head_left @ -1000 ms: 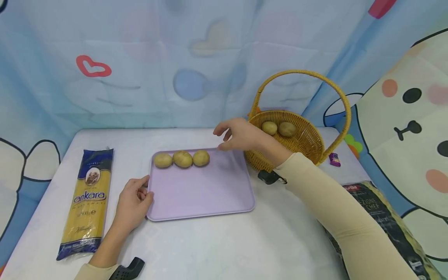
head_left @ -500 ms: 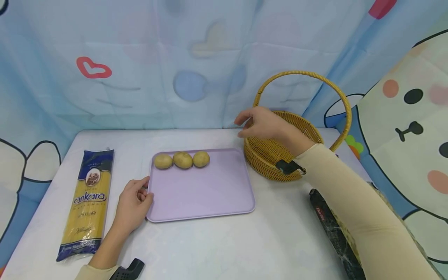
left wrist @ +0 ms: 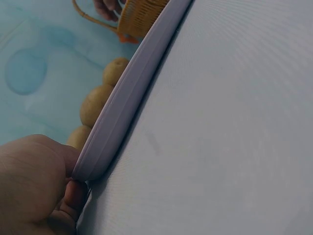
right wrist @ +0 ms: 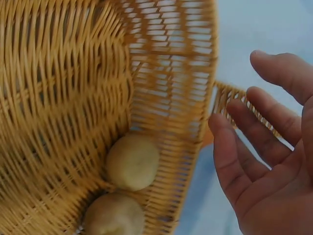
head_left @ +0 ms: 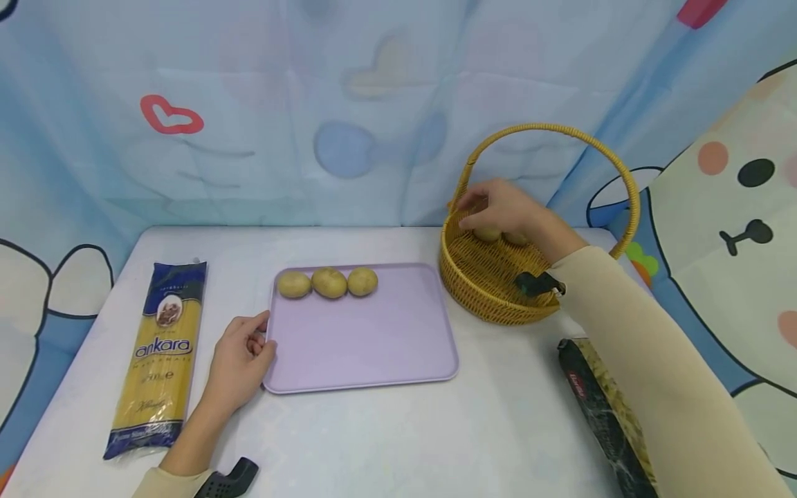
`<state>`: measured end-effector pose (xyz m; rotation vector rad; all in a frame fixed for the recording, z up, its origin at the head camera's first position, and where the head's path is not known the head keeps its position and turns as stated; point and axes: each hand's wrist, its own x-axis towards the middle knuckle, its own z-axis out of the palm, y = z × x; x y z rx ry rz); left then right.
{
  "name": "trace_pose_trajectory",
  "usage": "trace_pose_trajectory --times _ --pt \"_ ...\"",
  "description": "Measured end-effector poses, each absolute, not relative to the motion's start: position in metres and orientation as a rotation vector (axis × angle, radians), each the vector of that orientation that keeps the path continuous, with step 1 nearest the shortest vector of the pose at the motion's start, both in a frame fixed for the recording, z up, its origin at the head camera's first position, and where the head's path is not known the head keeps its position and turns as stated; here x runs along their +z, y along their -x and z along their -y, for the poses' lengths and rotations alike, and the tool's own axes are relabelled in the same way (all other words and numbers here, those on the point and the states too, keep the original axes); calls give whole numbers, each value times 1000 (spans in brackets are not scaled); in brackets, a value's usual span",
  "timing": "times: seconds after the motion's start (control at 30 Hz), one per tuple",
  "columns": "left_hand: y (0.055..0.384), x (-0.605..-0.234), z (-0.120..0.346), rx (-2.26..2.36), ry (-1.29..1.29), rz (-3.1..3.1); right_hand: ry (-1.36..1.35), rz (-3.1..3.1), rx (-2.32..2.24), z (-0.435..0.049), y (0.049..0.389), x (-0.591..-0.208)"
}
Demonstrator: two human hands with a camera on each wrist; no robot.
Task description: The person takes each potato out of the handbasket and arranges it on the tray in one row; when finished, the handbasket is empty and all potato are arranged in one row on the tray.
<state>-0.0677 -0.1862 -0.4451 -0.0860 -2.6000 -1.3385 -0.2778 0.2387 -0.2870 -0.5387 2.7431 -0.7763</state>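
Observation:
My left hand (head_left: 239, 360) grips the left edge of a lilac tray (head_left: 367, 339), and in the left wrist view the thumb and a finger meet at the tray's rim (left wrist: 112, 112). Three potatoes (head_left: 328, 283) sit side by side along the tray's back left edge. Over the wicker basket (head_left: 479, 294) my right hand (head_left: 498, 207) hovers with loosely bent fingers and nothing in them. Two more potatoes lie in the basket, partly hidden by the hand in the head view; the right wrist view shows one potato (right wrist: 133, 161) beside another potato (right wrist: 115, 215).
A yellow and blue pasta packet (head_left: 156, 360) lies left of the tray. On the right, a dark packet (head_left: 604, 415) is partly covered by the right sleeve. The basket's tall handle (head_left: 542, 127) arches above the right hand. A patterned curtain (head_left: 280, 138) hangs behind the table.
My right hand has moved right, from above the tray's back right corner to over the basket. The left hand keeps its place at the tray, and the three potatoes there have not shifted.

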Motion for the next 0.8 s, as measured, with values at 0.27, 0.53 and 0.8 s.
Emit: trace_pose_trajectory --times 0.27,0.53,0.8 --pt "64 -444 185 -1347 70 2607 388 -2816 -731 -259 287 -301" --pt "62 -444 185 -1353 58 2618 364 -2853 -569 -276 292 -326" --pt "63 -444 184 -1354 61 2623 340 -2854 -503 -275 289 -337"
